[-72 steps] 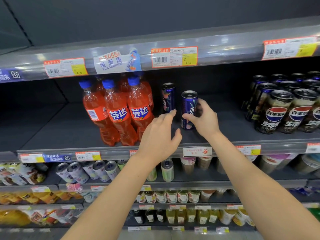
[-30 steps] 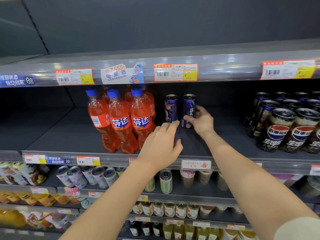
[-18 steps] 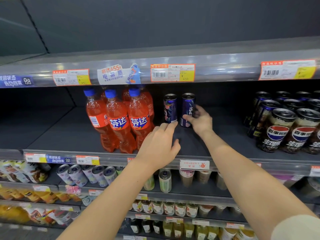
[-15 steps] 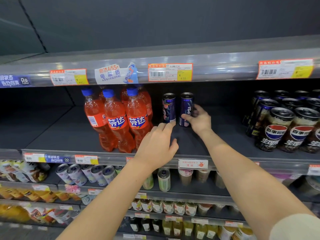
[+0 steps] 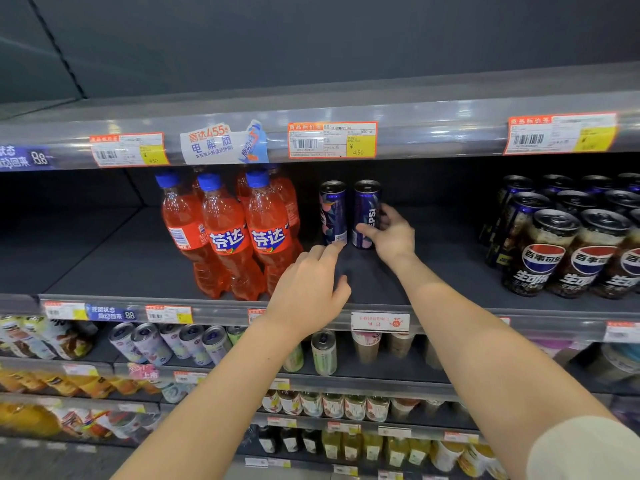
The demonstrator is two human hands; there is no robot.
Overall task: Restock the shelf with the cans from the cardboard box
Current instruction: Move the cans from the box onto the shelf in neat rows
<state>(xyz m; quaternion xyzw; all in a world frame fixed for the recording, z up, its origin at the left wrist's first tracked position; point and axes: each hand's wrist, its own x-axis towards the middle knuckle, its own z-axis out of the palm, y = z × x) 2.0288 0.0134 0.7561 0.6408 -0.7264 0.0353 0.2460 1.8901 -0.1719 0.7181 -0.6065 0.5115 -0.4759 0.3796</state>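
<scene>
Two slim blue Pepsi cans stand upright side by side, deep on the dark shelf (image 5: 433, 271). My right hand (image 5: 393, 235) grips the lower part of the right can (image 5: 366, 209), thumb in front and fingers behind it. My left hand (image 5: 308, 285) reaches over the shelf with straight fingers, its fingertips touching the base of the left can (image 5: 332, 211). The cardboard box is out of view.
Orange Fanta bottles (image 5: 228, 233) stand just left of the two cans. Black Pepsi cans (image 5: 568, 251) fill the shelf's right end. The shelf above carries price tags (image 5: 332, 140) on its lip. Lower shelves hold more cans and bottles (image 5: 323, 351).
The right can has gone from the shelf's middle to the back beside the left can, my right hand still round it. My left fingertips have crept forward to the left can's base.
</scene>
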